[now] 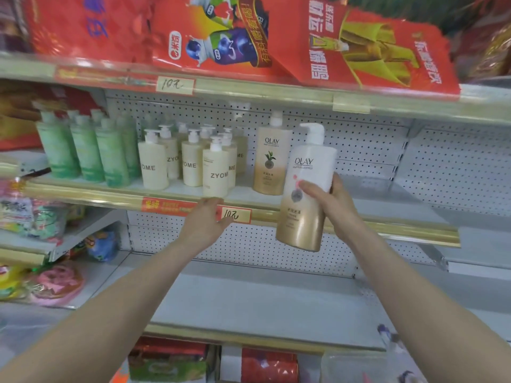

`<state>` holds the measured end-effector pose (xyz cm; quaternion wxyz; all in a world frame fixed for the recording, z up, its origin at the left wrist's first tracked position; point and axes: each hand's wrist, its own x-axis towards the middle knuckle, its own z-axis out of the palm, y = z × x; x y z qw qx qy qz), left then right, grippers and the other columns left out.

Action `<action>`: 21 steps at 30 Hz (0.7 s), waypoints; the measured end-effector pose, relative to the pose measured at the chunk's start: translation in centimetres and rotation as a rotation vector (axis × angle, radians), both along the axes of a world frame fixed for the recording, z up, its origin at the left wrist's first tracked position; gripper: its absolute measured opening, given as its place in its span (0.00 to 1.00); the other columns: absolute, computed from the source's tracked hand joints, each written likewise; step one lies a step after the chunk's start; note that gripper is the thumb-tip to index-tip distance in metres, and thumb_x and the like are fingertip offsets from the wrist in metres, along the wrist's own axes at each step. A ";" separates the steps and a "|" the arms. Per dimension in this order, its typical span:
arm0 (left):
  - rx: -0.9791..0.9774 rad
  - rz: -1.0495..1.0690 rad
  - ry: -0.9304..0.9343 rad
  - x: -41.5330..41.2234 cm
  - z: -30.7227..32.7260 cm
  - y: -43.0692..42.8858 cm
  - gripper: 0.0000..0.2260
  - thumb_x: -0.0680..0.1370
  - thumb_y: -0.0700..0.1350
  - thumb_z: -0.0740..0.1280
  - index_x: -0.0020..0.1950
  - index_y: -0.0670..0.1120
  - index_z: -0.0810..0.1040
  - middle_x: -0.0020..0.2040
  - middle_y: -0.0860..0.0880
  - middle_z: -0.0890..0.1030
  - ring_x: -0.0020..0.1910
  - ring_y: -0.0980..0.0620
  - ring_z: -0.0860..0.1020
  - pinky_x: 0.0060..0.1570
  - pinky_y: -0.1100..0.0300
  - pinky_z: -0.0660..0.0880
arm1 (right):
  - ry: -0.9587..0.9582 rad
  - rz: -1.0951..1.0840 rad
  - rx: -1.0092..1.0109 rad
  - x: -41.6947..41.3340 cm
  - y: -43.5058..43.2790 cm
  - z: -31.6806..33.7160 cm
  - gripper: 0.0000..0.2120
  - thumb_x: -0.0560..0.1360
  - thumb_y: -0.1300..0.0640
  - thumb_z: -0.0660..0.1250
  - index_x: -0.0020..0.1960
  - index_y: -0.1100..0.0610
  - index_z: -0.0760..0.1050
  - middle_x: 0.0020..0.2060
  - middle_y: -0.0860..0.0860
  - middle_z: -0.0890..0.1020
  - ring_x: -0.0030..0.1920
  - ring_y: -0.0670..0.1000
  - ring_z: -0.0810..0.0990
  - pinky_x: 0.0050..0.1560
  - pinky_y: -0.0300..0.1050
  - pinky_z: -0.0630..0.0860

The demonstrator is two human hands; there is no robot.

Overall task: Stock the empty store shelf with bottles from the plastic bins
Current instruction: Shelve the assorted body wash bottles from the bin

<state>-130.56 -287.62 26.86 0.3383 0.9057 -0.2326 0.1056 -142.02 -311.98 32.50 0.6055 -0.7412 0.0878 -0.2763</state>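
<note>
Head view: right hand [329,200] is clamped on a white-and-gold Olay pump bottle [302,225], thumb across the front label, fingers round the far side. The bottle is in the air, tilted with its pump leaning right, in front of the middle shelf [387,200], with its base below the gold rail [83,190]. It's just right of a second Olay bottle [272,161] standing on that shelf. Left hand [204,219] holds nothing, fingers resting on the rail beside the handwritten price tag [237,215]. Hands are apart. Left of the standing Olay: cream ZYOME pump bottles [215,172], then green bottles [83,150]. Red boxes [221,37] sit on the top shelf.
</note>
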 end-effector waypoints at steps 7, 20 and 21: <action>-0.108 0.203 -0.010 5.1 2.3 -1.7 0.37 0.71 0.53 0.74 0.73 0.39 0.63 0.65 0.38 0.72 0.64 0.40 0.71 0.62 0.47 0.71 | 0.021 0.113 -0.213 6.5 -1.3 2.3 0.23 0.68 0.47 0.77 0.59 0.41 0.70 0.53 0.40 0.82 0.52 0.42 0.82 0.57 0.53 0.79; -0.210 0.294 0.063 10.9 1.2 -4.1 0.36 0.70 0.51 0.75 0.71 0.40 0.61 0.62 0.41 0.77 0.60 0.40 0.75 0.56 0.49 0.73 | -0.037 0.155 -0.070 15.0 -1.8 1.8 0.24 0.70 0.56 0.76 0.63 0.52 0.72 0.51 0.44 0.82 0.51 0.46 0.82 0.48 0.44 0.80; -0.215 0.295 0.064 11.1 1.1 -4.2 0.35 0.71 0.51 0.75 0.70 0.40 0.62 0.61 0.41 0.77 0.60 0.40 0.76 0.56 0.49 0.73 | -0.047 0.150 -0.044 15.2 -1.7 1.3 0.24 0.70 0.56 0.76 0.63 0.52 0.72 0.50 0.43 0.82 0.49 0.44 0.82 0.45 0.41 0.79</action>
